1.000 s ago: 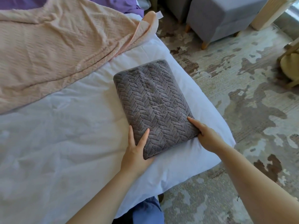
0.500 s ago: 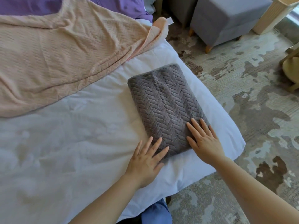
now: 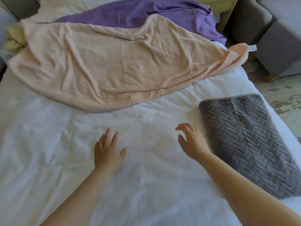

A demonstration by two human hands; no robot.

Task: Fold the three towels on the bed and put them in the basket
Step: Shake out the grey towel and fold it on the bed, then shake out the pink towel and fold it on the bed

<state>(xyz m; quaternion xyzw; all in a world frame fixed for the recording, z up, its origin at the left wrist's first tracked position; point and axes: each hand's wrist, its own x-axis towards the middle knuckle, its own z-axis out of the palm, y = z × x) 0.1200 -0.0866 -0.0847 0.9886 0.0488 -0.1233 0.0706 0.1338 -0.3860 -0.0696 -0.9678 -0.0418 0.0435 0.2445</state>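
A grey herringbone towel [image 3: 247, 141] lies folded into a rectangle at the right edge of the white bed [image 3: 48, 152]. A peach towel [image 3: 114, 70] is spread out and rumpled across the middle of the bed. Behind it a purple towel [image 3: 154, 15] lies unfolded. My left hand [image 3: 108, 152] hovers over the bare sheet with fingers apart, holding nothing. My right hand [image 3: 191, 141] is just left of the grey towel, fingers spread and curled, not touching it. No basket is in view.
Grey upholstered seats [image 3: 280, 46] stand on the patterned floor [image 3: 285, 95] past the bed's right edge. A pale yellow cloth [image 3: 13, 38] shows at the far left of the bed. A dark headboard corner [image 3: 21, 5] sits top left.
Both hands have left the folded grey towel and moved left over the bare sheet. The view has swung left, so the peach and purple towels now fill the upper frame.
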